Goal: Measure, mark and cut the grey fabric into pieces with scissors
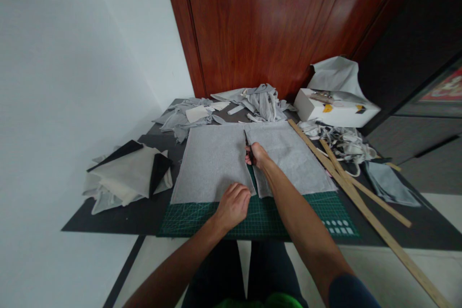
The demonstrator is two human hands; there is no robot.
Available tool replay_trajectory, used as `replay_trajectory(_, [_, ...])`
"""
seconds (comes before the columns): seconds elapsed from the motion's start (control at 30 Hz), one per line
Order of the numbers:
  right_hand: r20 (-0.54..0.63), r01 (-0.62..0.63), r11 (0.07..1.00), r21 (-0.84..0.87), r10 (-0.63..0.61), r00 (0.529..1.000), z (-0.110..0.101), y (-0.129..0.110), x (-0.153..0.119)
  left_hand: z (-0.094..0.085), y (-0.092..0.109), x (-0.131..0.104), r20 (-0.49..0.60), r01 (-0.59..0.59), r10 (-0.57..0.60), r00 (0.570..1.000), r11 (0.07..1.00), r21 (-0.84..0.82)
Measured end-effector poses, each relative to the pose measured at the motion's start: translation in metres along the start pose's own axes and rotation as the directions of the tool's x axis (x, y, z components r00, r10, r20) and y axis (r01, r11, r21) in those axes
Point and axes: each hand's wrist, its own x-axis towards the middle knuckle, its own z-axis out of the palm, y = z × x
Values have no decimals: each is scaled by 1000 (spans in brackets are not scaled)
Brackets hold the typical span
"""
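A right-hand grip [254,153] is closed around dark scissors [247,139], blades pointing away from the person over a gray cloth [212,163]. The cloth lies flat beneath, split by a gap running from the near edge up to the scissors. Nearer the person and to the left, a left-hand grip [234,201] curls at the cloth's near edge beside the gap; whether it pinches the fabric cannot be told. A green cutting mat [195,221] shows under the cloth on the dark counter [144,219]. Right of the right-hand grip, wooden strips [375,208] cross; left lies folded fabric [126,173]. Beyond both grips sit loose scraps [265,101] and, farther right, a white box [335,108].
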Motion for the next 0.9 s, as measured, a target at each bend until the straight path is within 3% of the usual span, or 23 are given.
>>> replay_trajectory(0.9, [8, -18, 1000, -11, 18, 1000, 3, -15, 27, -2, 0, -1, -18, 7, -7, 1000, 999, -31])
